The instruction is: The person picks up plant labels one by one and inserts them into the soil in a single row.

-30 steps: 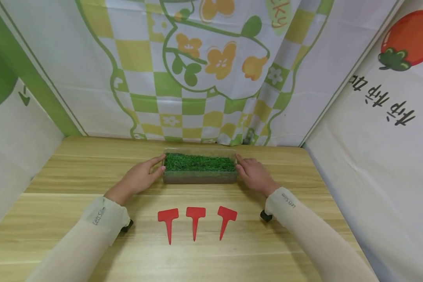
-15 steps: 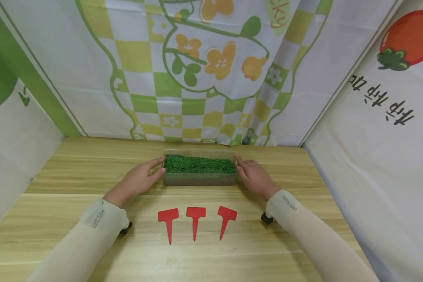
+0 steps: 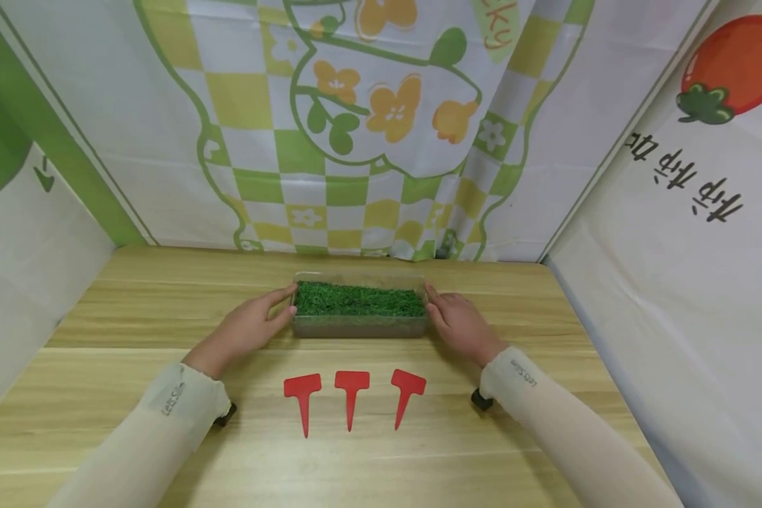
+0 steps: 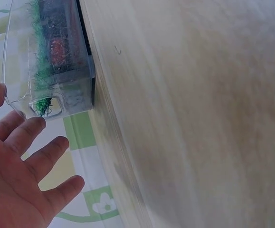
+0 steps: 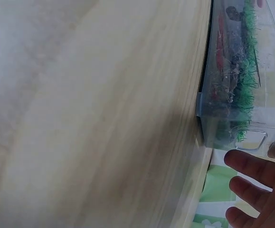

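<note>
A clear plastic box (image 3: 359, 327) with green artificial grass (image 3: 358, 299) in it sits near the back of the table. My left hand (image 3: 246, 326) touches its left end with thumb and forefinger. At the right end, my right hand (image 3: 462, 324) presses in the same way. Both wrist views show the other fingers spread and fairly straight, off the end wall, on the left hand (image 4: 21, 173) and the right hand (image 5: 268, 187). Three red T-shaped plant labels, a left one (image 3: 303, 384), a middle one (image 3: 352, 381) and a right one (image 3: 409, 383), lie in front of the box.
The wooden table (image 3: 355, 473) ends at the back against a checked green and yellow curtain (image 3: 301, 166). White printed sheets hang on both sides, the right sheet (image 3: 686, 282) bearing a tomato picture. Through the box's wall in the wrist views, dark and red matter shows under the grass.
The box has slid slightly toward me, with both hands moving along at its ends. On the table the three red labels have stayed put. My head view has shifted slightly.
</note>
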The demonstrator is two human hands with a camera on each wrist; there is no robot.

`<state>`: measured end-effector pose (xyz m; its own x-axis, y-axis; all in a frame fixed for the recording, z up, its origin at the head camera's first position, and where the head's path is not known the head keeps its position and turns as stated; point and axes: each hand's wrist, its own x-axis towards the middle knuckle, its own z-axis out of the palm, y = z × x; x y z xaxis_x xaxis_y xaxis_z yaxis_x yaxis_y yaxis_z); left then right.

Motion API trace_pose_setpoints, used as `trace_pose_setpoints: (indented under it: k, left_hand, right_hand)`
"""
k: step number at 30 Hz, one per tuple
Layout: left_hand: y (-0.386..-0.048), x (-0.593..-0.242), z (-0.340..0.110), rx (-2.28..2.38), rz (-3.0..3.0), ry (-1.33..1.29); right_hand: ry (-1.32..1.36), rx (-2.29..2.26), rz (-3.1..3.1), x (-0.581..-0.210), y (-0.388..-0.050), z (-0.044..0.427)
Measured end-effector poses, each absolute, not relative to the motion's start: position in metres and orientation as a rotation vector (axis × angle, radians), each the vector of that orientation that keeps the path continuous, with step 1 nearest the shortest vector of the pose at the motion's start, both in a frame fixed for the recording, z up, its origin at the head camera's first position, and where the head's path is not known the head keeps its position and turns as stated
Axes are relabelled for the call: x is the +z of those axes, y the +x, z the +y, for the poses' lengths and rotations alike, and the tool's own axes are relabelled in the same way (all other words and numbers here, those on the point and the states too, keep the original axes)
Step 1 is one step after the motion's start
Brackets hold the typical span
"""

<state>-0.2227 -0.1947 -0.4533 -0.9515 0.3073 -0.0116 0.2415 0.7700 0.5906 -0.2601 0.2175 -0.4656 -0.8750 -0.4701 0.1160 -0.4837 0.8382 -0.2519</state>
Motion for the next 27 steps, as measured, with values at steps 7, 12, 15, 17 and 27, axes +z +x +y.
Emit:
trace_pose_setpoints:
  k: [7, 12, 15, 17, 27]
  left_hand:
    - [-0.218, -0.452, -0.196, 0.930, 2.849, 0.427]
    - [-0.216, -0.453, -0.196, 0.930, 2.850, 0.423]
    - [-0.215, -0.453, -0.196, 0.926, 2.854, 0.421]
    - [-0.214, -0.453, -0.195, 0.921, 2.855, 0.425]
    - [-0.210, -0.451, -0.194, 0.891, 2.854, 0.429]
  right_hand:
    - [0.794, 0.476, -2.947, -0.463, -0.254, 0.218]
    - [0.792, 0.448, -2.941, -0.465, -0.252, 0.219]
    - [0.798, 0.462, -2.935, -0.465, -0.251, 0.219]
    - [0.802, 0.470, -2.938, -0.464, -0.249, 0.219]
    - [0.800, 0.420, -2.940, -0.463, -0.244, 0.219]
